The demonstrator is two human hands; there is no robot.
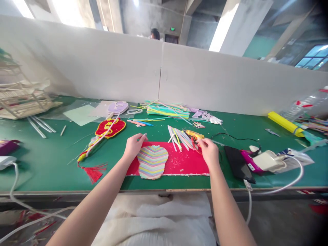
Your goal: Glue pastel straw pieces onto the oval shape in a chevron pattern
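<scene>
Loose strips (180,138) overlap the red mat (191,166); tasselled fan (118,127) left.

Panel (153,163) on mat's (188,166) left half; strips (185,138) over its back edge; fan (118,127) left, plug (269,161) right.

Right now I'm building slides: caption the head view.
Left hand and right hand flank a chevron-striped piece on a red mat, near pastel strips.
</scene>
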